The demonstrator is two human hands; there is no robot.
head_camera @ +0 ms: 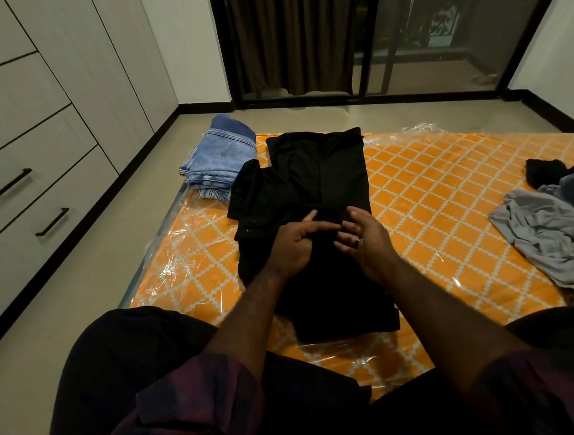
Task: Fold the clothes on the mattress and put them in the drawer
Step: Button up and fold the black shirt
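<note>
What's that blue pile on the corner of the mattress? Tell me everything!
It is a stack of folded jeans in faded light blue denim with stitched seams. Several layers lie flat, with a darker blue fold at the back. It sits on the far left corner of the orange mattress, on its clear plastic wrap. The black garment lies right beside it, seemingly touching.

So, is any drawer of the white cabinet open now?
No, every drawer in view sits closed, flush with its neighbours.

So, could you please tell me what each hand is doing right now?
Left hand: over the black garment, grip unclear.
Right hand: open, holding nothing.
</note>
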